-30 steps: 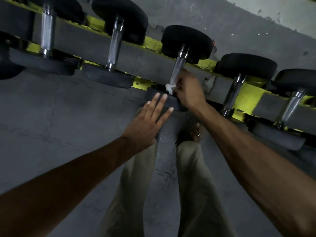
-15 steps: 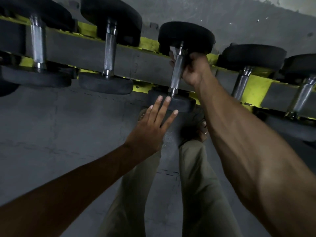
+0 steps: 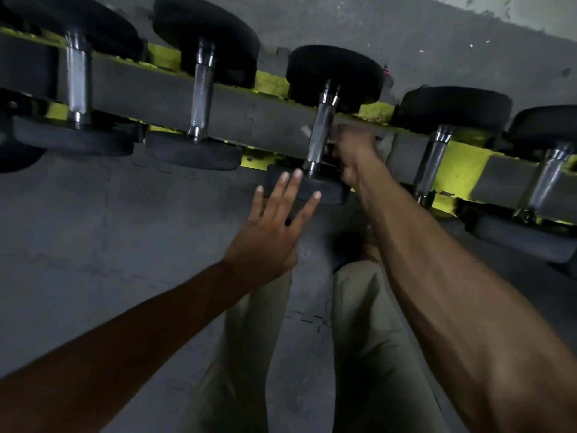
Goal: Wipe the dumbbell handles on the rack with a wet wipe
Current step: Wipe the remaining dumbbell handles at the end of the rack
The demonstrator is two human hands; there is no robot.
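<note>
Five dumbbells lay across the grey and yellow rack [image 3: 249, 110], chrome handles pointing toward the camera. The left arm reached forward from the lower left, and the left hand [image 3: 268, 235] was flat with its fingers straight and spread, fingertips resting on the near head [image 3: 327, 190] of the middle dumbbell [image 3: 335, 73]. The right arm stretched in from the lower right. The right hand [image 3: 352, 148] was just beside that dumbbell's handle [image 3: 321, 132], on its right side, and was smeared by motion. Whether its fingers gripped the handle or held anything could not be told. Beige trousers [image 3: 368, 323] and the grey floor [image 3: 93, 229] showed below.
</note>
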